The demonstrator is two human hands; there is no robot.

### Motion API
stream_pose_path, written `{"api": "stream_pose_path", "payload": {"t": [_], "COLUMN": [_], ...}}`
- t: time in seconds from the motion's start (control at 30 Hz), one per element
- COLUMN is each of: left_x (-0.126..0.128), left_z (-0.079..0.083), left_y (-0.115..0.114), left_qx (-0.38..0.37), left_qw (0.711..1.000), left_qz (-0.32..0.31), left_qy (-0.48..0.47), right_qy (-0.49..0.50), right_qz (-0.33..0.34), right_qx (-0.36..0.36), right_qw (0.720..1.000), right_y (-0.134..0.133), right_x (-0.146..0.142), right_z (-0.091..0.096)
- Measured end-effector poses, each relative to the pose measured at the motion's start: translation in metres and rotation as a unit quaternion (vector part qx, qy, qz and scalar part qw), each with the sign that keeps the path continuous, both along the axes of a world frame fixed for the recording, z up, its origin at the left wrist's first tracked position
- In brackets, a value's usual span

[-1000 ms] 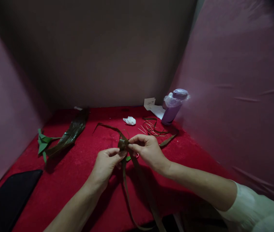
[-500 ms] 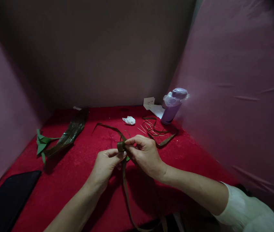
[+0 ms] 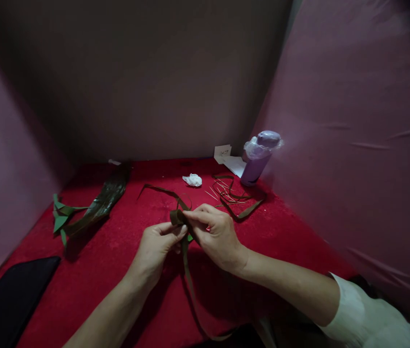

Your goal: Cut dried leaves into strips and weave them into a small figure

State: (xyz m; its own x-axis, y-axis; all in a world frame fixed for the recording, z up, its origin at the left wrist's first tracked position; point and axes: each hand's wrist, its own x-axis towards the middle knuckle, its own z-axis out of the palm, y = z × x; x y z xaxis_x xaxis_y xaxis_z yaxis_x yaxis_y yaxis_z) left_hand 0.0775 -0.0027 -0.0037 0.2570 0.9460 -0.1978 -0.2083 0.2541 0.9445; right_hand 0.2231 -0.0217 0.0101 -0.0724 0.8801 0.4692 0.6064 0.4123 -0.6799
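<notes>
Dark green-brown leaf strips (image 3: 176, 217) form a loop between my hands, above the red cloth. My left hand (image 3: 157, 246) pinches the bundle from below, thumb and fingertips closed on it. From the other side my right hand (image 3: 219, 235) presses the strip at the loop with thumb and forefinger. One strip end reaches up and left over the cloth; another long tail (image 3: 189, 285) hangs down past the table's front edge. A bit of bright green shows beneath the fingers. Exactly how the strips cross there is hidden.
On the red cloth (image 3: 125, 270) lie a folded green leaf piece (image 3: 61, 216), a wide dark leaf (image 3: 106, 195), a black flat case (image 3: 16, 299), crumpled white tissue (image 3: 192, 180), several thin sticks (image 3: 222, 192) and a loose strip (image 3: 251, 210). A purple cup (image 3: 254, 169) stands near white paper (image 3: 234, 165).
The loop of strip has shifted slightly left and looks wider. My right fingertips have moved a little left with it, and the hanging tail has swung slightly.
</notes>
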Motion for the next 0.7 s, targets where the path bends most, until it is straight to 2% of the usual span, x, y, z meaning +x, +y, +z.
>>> {"api": "stream_pose_path", "payload": {"t": [0.33,0.53,0.7], "left_x": [0.0,0.001,0.001], "left_z": [-0.002,-0.004,0.0], "left_y": [0.0,-0.002,-0.002], "left_qx": [-0.01,0.008,0.009], "left_qw": [0.999,0.998,0.999], "left_qz": [0.033,0.036,0.012], "left_qy": [0.03,0.041,0.032], "right_qy": [-0.067,-0.15,-0.12], "right_qz": [-0.018,-0.052,-0.05], "right_qx": [-0.01,0.017,0.021], "right_qw": [0.998,0.987,0.991], "right_y": [-0.008,-0.006,-0.002], "right_x": [-0.005,-0.009,-0.007], "right_z": [0.009,0.015,0.017]}}
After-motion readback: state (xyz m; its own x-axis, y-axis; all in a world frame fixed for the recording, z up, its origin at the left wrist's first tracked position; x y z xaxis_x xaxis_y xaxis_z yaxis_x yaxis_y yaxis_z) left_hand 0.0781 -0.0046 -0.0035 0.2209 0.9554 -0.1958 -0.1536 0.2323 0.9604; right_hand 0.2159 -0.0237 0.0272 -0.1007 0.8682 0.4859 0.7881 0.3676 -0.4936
